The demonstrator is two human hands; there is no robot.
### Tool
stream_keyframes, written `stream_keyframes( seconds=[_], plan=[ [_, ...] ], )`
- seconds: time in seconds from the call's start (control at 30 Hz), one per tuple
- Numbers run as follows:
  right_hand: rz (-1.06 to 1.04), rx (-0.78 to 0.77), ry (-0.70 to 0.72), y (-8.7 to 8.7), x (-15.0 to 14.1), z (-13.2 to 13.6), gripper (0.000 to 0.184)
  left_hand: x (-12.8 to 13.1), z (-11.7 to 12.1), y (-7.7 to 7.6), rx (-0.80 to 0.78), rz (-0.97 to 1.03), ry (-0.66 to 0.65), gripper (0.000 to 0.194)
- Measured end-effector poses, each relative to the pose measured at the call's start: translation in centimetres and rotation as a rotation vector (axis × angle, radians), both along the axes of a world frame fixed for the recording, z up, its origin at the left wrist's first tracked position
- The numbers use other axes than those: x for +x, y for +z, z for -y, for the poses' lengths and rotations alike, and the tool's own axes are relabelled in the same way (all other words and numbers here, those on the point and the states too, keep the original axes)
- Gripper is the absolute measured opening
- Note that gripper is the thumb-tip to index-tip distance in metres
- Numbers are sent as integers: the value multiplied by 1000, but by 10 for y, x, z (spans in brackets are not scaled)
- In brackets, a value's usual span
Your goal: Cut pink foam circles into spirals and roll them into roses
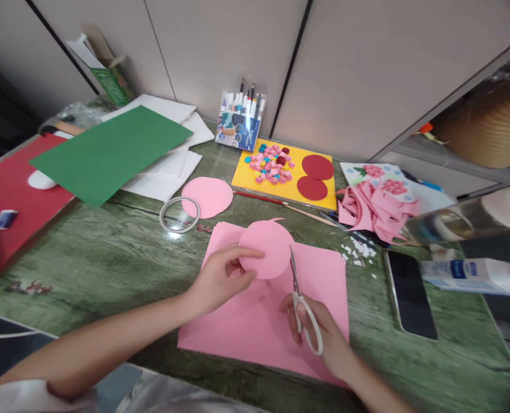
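Between the thumb and fingers of my left hand (220, 278) is a pink paper circle (268, 246), held above a stack of pink paper (255, 332). A thin curl of pink paper sticks out at the circle's top edge. My right hand (319, 327) grips white-handled scissors (300, 298), with fingers in the loops. Their blades point up at the circle's right edge, close to it or touching. Beyond the stack lies another pink paper circle (214, 195), partly under a grey ring (179, 214).
Pink paper strips (375, 206) and white scraps (358, 250) lie right, near a phone (411, 293), a tube (474, 272) and a clear bottle (452, 215). Yellow paper (263, 189) bears red circles (312, 188) and small rolls. Green paper (112, 152) and a marker pack (240, 123) are behind.
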State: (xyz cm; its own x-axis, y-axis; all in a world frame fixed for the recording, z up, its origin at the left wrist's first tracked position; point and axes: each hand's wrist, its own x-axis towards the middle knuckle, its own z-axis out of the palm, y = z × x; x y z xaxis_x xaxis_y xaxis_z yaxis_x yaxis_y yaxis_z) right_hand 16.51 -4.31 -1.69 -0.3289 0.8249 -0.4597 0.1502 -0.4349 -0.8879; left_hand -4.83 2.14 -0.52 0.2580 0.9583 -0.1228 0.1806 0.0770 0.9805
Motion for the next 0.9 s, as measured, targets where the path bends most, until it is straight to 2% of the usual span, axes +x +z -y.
stream_keyframes(
  seconds=[0.33, 0.5, 0.7, 0.9],
  plan=[
    [-7, -8, -6, -2, 0, 2, 42, -3, 0, -3, 20, 7, -30, 25],
    [11, -22, -9, 1, -1, 0, 43, -1, 0, -3, -36, 21, 9, 23],
    [10, 4, -8, 5, -2, -2, 46, 0, 0, -1, -16, 9, -35, 25],
    [-1, 11, 0, 1, -1, 1, 43, -2, 0, -3, 0, 29, -38, 26]
  ],
)
